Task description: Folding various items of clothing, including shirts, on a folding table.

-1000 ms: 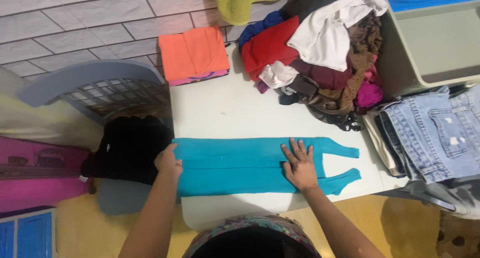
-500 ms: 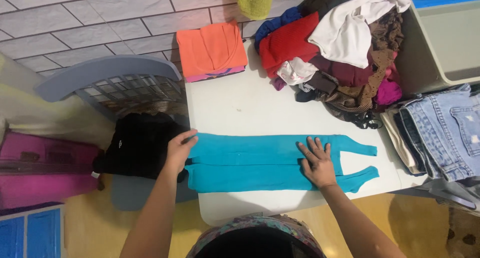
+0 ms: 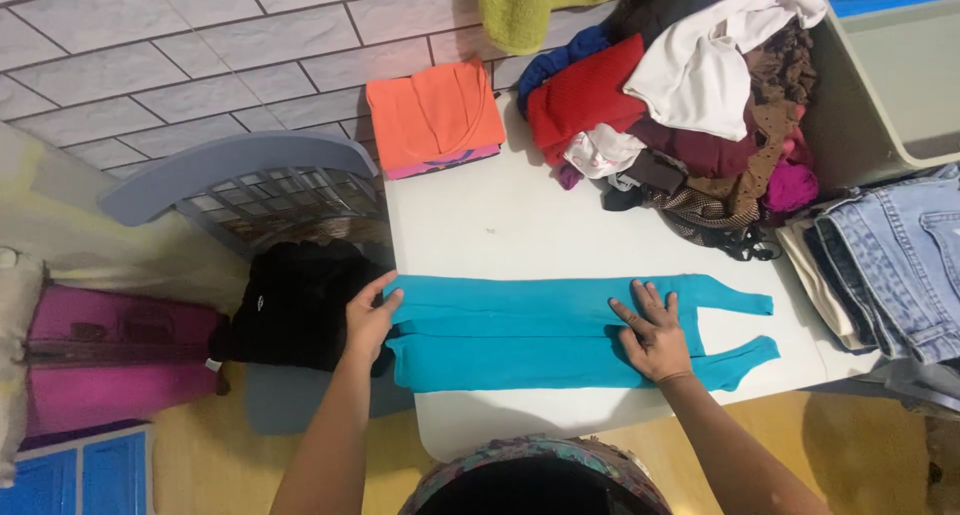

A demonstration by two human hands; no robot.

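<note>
Pressing flat, the right hand (image 3: 655, 333) lies palm-down with fingers spread on the teal garment (image 3: 520, 333), nothing clasped, just weight on the cloth toward its strap end. Left hand (image 3: 370, 315) sits at the opposite, hem end of the teal garment, fingers curled over the edge in a light pinch of the fabric; how firm that grip is I cannot tell. The teal garment lies lengthwise, folded in a long strip, across the near side of the white desk (image 3: 520, 225), its hem end reaching the desk's left edge.

Handling, as a judgement: thin knit, light, soft and floppy, likely stretchy, so it will sag and slide unless held at two points. Best hold looks like the hem corners or the fold line; the straps would stretch.

Relative to the teal garment: folded orange stack (image 3: 432, 115) beyond it at the far left corner of the desk, loose clothes pile (image 3: 690, 105) beyond it to the far right, jeans (image 3: 890, 265) just past its strap end, black garment (image 3: 295, 305) on a grey basket (image 3: 270, 190) just off its hem end.

Against the earlier frame: the left hand has shifted from resting beside the hem onto its edge; the right hand stays on the cloth, nearly unmoved.
</note>
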